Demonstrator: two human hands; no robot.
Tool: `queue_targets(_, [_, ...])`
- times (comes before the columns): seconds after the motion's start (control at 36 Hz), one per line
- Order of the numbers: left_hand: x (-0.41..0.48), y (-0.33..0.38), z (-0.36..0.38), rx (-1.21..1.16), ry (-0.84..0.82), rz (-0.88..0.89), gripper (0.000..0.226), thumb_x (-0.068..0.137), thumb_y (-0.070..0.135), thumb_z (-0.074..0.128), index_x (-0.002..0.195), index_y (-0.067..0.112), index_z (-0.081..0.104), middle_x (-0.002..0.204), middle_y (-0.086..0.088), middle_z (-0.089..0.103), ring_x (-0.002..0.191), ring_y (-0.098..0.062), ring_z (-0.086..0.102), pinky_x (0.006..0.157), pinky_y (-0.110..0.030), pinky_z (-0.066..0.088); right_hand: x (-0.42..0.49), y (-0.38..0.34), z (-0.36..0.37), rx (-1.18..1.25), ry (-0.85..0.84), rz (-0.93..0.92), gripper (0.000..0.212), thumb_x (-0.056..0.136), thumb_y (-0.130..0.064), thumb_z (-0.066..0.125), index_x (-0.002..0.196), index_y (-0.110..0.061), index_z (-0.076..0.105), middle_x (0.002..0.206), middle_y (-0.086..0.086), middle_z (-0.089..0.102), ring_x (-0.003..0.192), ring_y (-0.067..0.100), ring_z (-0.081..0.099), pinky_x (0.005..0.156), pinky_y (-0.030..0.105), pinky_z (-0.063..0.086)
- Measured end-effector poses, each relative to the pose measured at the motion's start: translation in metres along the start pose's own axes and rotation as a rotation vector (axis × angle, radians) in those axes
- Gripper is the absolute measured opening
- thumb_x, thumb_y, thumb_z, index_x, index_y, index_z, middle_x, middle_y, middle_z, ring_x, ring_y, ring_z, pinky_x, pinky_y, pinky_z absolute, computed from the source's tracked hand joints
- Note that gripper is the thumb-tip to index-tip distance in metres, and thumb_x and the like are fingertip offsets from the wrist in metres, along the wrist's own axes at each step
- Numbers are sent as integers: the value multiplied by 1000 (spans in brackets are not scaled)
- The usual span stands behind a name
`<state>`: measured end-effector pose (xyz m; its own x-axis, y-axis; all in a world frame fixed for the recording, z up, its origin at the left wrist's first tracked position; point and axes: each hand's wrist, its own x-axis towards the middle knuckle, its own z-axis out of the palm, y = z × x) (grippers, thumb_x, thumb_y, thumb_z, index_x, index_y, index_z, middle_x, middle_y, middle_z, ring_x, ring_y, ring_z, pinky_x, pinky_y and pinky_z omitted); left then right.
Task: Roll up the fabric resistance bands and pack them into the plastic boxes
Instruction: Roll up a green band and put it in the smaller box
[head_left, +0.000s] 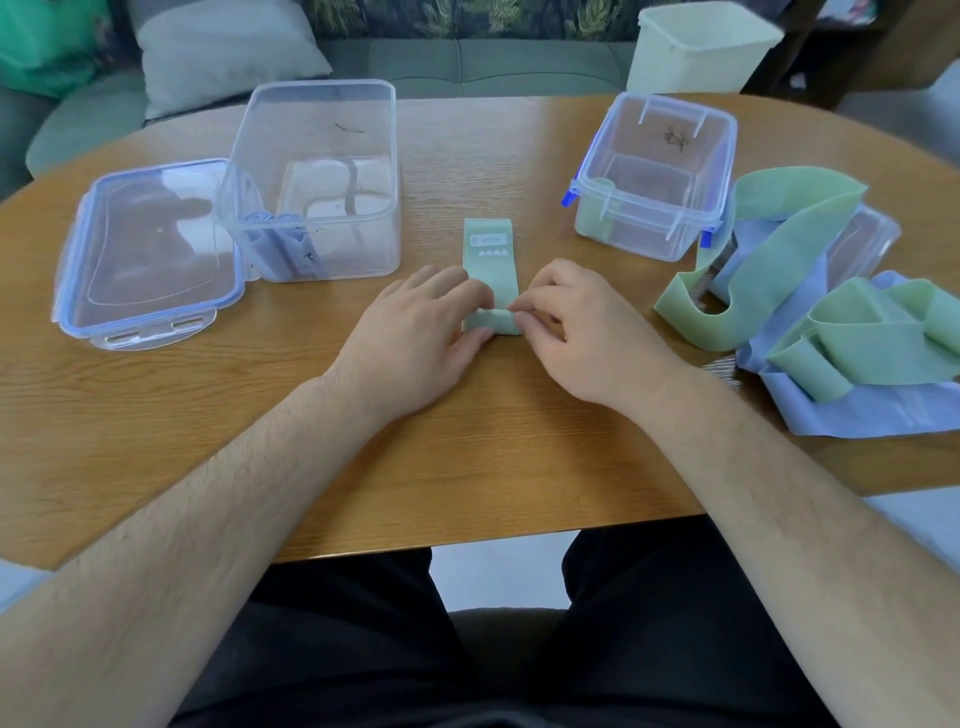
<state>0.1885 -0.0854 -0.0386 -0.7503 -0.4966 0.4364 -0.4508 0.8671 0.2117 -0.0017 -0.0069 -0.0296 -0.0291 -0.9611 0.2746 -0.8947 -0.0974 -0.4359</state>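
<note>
Head view: the green band (488, 260) lies mid-table (467, 441), its near end a small roll pinched by the left hand (415, 325) and right hand (584, 332). Best rolled toward 12 o'clock, edges aligned and turns tight, to fit the small box (655, 174) at 1 o'clock.

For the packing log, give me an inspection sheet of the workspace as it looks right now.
Surface: wooden table.
Job's things: green band part-rolled at centre; large clear box holds a rolled blue band; small clear box open; pile of loose bands at right.
Clutter: box lid at left.
Hands: left hand and right hand pinch the green band's rolled end.
Cables: nothing seen.
Surroundings: sofa, cushion, cream bin.
</note>
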Motion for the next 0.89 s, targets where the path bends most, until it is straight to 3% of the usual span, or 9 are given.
queue_targets(0.19, [5,-4,5,9,13,-45,19,96,31,60,101,13,66,97,0,61,94,-25,58,80,-42,51,8,7,-3,53,-24,5,15,89,-28,73,104,-23,70,102,-11,53,77,-9,46,72,13,33])
queue_targets(0.33, [15,-7,5,20,-35,-53,32,93,35,62,105,7,71,106,-8,55,100,-27,55,89,-40,49,17,12,2,69,-21,38,16,95,-28,66,106,-20,73,101,-8,55,72,-5,46,74,23,38])
queue_targets(0.47, [25,-9,6,37,-79,-81,33,92,30,69,115,7,69,101,-9,58,100,-32,60,88,-48,51,26,13,4,79,-11,34,19,99,-23,60,111,-15,73,97,-9,53,70,-4,46,74,23,39])
queue_targets(0.53, [27,-9,6,33,-85,-93,36,93,33,67,120,11,64,106,-7,61,103,-30,61,88,-45,50,27,12,4,104,-2,20,17,97,-19,61,112,-18,70,95,-12,51,73,-6,48,75,16,38])
queue_targets(0.64, [25,-11,5,-22,-97,-93,27,90,31,70,106,11,64,103,-5,59,99,-29,60,86,-42,48,25,10,2,139,-7,30,7,90,-17,67,97,-20,70,91,-12,56,75,0,53,71,7,36])
queue_targets(0.75, [23,-8,3,-24,-107,-106,25,89,24,72,104,5,65,103,-9,60,98,-32,59,85,-38,44,23,7,-3,154,-56,4,17,80,-19,78,94,-22,68,89,-6,57,76,9,56,72,18,44])
queue_targets(0.89, [10,9,-4,-6,-105,-89,25,89,22,73,103,3,66,102,-13,61,91,-36,62,79,-41,47,5,-5,-7,126,-41,-34,17,82,-3,70,96,-13,69,87,-3,56,76,14,58,78,33,50])
